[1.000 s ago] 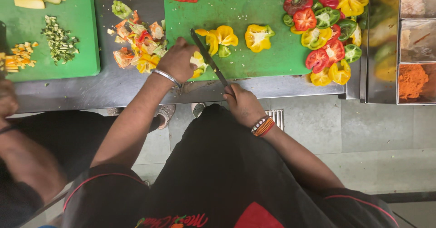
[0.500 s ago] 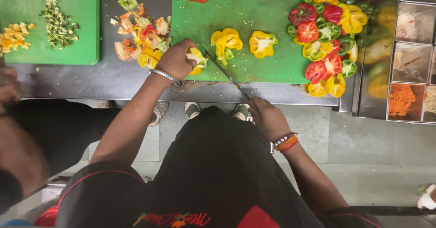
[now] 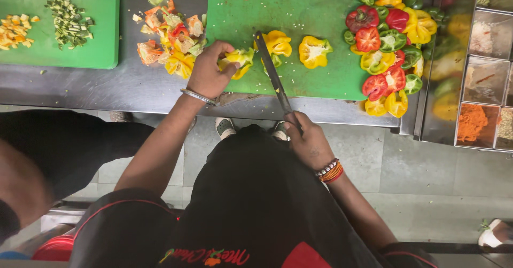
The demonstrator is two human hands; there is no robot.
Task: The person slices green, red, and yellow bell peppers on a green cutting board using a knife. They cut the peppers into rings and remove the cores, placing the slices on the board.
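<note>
Gripping a yellow pepper piece (image 3: 235, 61) at the green cutting board's (image 3: 320, 12) near-left edge, the left hand (image 3: 209, 75) has its fingers closed on it. The right hand (image 3: 309, 142) clasps one knife (image 3: 272, 73), its handle hidden. Two more yellow pieces (image 3: 314, 52) lie beside the blade; scraps (image 3: 171, 38) litter the counter (image 3: 107, 86).

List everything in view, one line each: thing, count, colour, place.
Cutting boards: two, green; near board, far-left board.
Pepper piece: one, yellow-green, under left hand.
Pepper halves: two, yellow, mid-board.
Cut peppers: many, red, yellow, green, board's right end.
Pepper scraps: pile, mixed, steel counter.
Spice trays: several, steel, far right.
Knife: one, dark, right hand.
Left hand: on pepper piece.
Right hand: gripping knife handle.
</note>
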